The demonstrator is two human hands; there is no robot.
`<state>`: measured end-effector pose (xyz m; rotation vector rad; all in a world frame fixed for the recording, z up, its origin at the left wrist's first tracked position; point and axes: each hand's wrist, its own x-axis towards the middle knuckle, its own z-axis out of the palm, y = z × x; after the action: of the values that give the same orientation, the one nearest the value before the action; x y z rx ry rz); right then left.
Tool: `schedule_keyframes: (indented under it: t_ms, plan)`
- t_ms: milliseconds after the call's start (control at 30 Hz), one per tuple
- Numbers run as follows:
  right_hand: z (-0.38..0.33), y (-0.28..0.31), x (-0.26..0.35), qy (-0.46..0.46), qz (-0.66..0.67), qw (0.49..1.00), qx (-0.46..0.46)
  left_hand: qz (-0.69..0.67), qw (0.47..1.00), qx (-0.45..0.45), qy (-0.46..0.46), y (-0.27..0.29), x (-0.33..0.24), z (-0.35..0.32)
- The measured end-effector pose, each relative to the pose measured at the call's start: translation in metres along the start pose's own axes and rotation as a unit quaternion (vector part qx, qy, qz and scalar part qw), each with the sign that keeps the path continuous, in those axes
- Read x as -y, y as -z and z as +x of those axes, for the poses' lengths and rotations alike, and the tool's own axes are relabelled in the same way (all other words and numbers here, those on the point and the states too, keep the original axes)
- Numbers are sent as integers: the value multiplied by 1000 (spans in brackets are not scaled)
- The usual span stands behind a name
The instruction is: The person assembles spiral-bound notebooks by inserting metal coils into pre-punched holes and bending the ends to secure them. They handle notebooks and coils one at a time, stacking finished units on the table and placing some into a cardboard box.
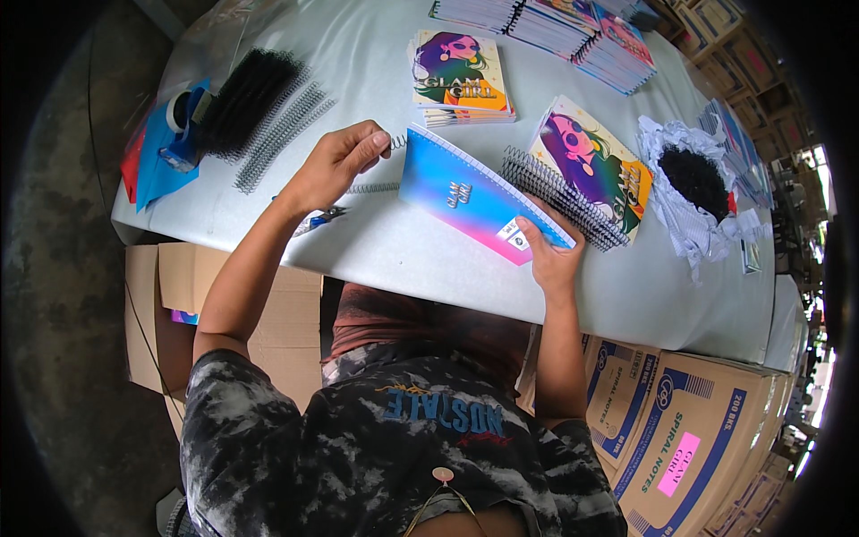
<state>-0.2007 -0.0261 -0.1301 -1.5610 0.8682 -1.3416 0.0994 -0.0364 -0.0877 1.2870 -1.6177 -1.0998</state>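
Observation:
My right hand (557, 251) grips a notebook (461, 192) with a blue-to-pink cover by its right end, thumb on top. A row of punched holes runs along its far edge. At the notebook's upper left corner, my left hand (344, 157) is closed in a pinch on a thin spiral coil (399, 141). Another spiral coil (371, 188) lies on the table beneath, beside blue-handled pliers (318, 220). Behind the right hand, several black coils (564, 197) rest against a pile of illustrated notebook covers (595, 161).
A second stack of covers (461, 76) stands ahead, with bound notebooks (582, 40) beyond. Black coils (255, 98) and a blue tape dispenser (183, 125) lie left. Crumpled paper (662, 170) holds black scraps at right. Cardboard boxes (698, 447) flank the table below.

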Motion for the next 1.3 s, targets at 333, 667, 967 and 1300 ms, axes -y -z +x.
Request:
schedule_keyframes:
  t_ms: [333, 667, 967, 1300]
  plan:
    - [-3, -1, 1, 0, -8, 1000, -3, 59, 997, 41, -10, -1, -18, 7]
    - [-2, -2, 8, 53, -42, 997, 22, 51, 998, 44, -16, -1, -17, 11]
    - [-2, 7, 8, 40, -18, 998, 44, 99, 993, 68, -15, 17, -33, 16]
    - [-4, 7, 1, -2, -1, 1000, 22, 39, 991, 130, 19, 24, -44, 20]
